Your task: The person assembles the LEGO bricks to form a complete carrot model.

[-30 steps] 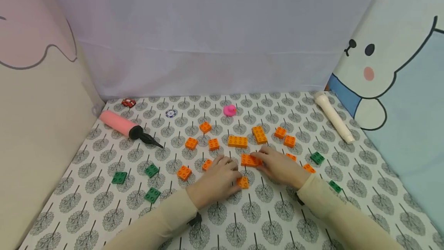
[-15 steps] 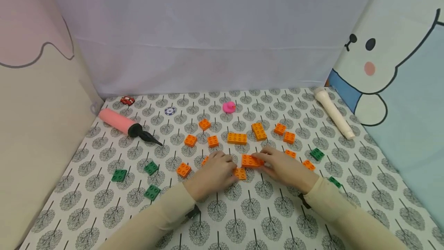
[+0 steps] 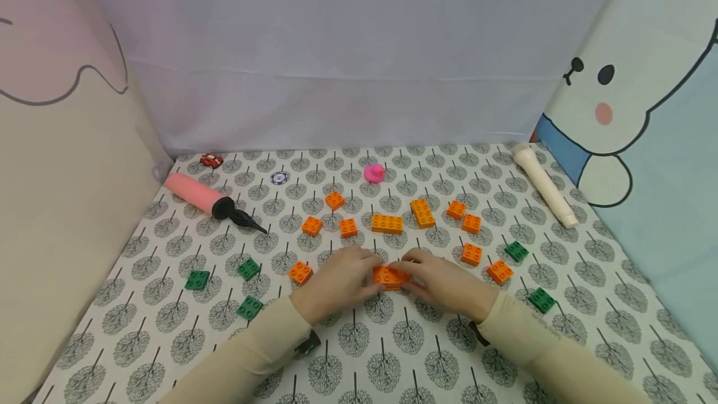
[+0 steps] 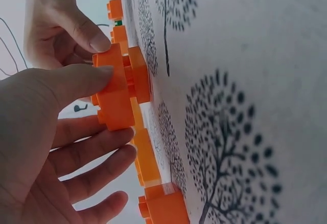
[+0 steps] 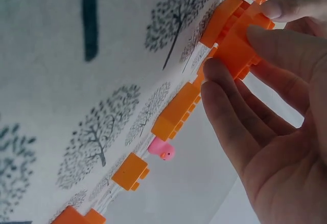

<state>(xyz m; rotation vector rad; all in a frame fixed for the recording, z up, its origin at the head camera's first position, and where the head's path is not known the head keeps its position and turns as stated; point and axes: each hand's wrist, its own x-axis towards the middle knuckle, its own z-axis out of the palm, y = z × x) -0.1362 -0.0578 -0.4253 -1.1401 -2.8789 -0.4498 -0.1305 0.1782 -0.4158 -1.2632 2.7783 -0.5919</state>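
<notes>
Between finger and thumb of both hands is a long orange building brick [image 3: 389, 275], gripped at its two ends. My left hand [image 3: 340, 283] has its end, and my right hand [image 3: 443, 282] pinches the opposite one. Directly under it sits a second orange brick [image 4: 141, 75], resting on the patterned cloth. In the left wrist view, studs show in a slight gap between the two bricks. The right wrist view shows the held brick [image 5: 237, 42] overlapping the lower brick [image 5: 220, 17].
Beyond the hands lie two yellow-orange long bricks [image 3: 387, 224] and several small orange bricks [image 3: 335, 200]. Green bricks [image 3: 249, 307] are at both sides. Farther back are a pink duck [image 3: 374, 173], a poker chip [image 3: 279, 177], a red toy car [image 3: 210, 160], a pink pump [image 3: 193, 193] and a white tube [image 3: 544, 186].
My right hand has brought the long orange brick left and slightly nearer, over the other orange brick. My left hand has gone from that lower brick to the long brick's left end.
</notes>
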